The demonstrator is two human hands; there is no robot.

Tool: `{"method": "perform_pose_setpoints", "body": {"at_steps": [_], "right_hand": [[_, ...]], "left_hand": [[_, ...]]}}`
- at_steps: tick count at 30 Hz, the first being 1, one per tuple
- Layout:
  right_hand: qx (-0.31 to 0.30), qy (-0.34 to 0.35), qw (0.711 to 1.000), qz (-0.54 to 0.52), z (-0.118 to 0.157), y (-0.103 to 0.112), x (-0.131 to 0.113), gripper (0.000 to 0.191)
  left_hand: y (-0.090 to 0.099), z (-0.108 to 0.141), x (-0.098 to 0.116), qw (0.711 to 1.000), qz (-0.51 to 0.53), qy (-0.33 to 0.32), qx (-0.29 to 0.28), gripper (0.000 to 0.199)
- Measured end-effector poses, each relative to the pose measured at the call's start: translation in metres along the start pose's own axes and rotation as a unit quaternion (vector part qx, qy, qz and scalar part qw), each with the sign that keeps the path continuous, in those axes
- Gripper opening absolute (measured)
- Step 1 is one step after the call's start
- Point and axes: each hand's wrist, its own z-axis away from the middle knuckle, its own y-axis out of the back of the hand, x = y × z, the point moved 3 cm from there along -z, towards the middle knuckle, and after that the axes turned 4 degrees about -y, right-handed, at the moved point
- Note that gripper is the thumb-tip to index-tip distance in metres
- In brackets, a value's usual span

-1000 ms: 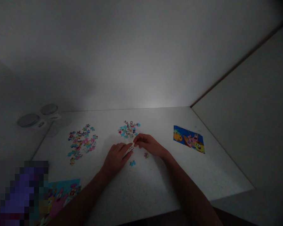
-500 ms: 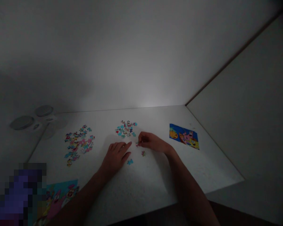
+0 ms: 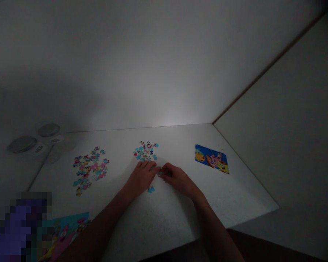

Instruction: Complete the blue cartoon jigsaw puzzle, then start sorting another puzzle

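Note:
My right hand (image 3: 177,179) has its thumb and fingers pinched on a small jigsaw piece (image 3: 160,174), mostly covered by the fingertips. Against it from the left comes my left hand (image 3: 143,177), its fingers bent and its thumb and forefinger closed at the same piece. Just below the left hand lies a light blue jigsaw piece (image 3: 151,189). Beyond both hands is a small cluster of jigsaw pieces (image 3: 146,150), mostly light blue with some red and white.
A larger spread of mixed jigsaw pieces (image 3: 91,167) covers the left of the white table (image 3: 142,225). A blue cartoon picture (image 3: 212,159) lies at right, another cartoon picture (image 3: 68,231) at lower left. Clear round-lidded containers (image 3: 22,144) stand far left, beside the wall.
My left hand has moved right and drawn its fingers in to meet my right hand. The right hand has come slightly nearer and now mostly covers a loose piece below it.

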Motion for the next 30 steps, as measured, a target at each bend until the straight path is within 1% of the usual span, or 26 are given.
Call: {"method": "perform_pose_setpoints", "body": {"at_steps": [5,8,11,15,19,23,30], "right_hand": [[0.032,-0.011,0.995,0.093,-0.0005,-0.0009,-0.0011,0.006],[0.034,0.003,0.992,0.125,0.0014,-0.0002,-0.0009,0.012],[0.024,0.017,0.99,0.136,0.0033,0.0015,-0.0013,0.016],[0.008,0.011,0.989,0.147,0.0031,0.0024,-0.0038,0.01],[0.011,-0.012,0.991,0.133,0.0014,0.0025,-0.005,0.009],[0.022,-0.02,0.991,0.128,-0.0007,0.0027,-0.0031,0.01],[0.018,0.011,0.987,0.158,-0.0012,0.0014,-0.007,0.007]], "left_hand": [[-0.0057,-0.0011,-0.0061,1.0,0.03,-0.002,0.007,0.024],[-0.0075,-0.0007,-0.0076,0.999,0.045,-0.002,0.008,0.024],[-0.0087,-0.0008,-0.0084,0.998,0.056,-0.004,0.007,0.024],[-0.0076,-0.001,-0.0088,0.998,0.062,-0.004,0.01,0.024],[-0.0061,-0.0014,-0.0087,0.998,0.067,-0.006,0.007,0.024],[-0.0062,-0.0018,-0.0085,0.998,0.069,-0.007,0.01,0.024],[-0.0061,-0.0019,-0.0078,0.998,0.066,-0.01,0.011,0.024]]}}
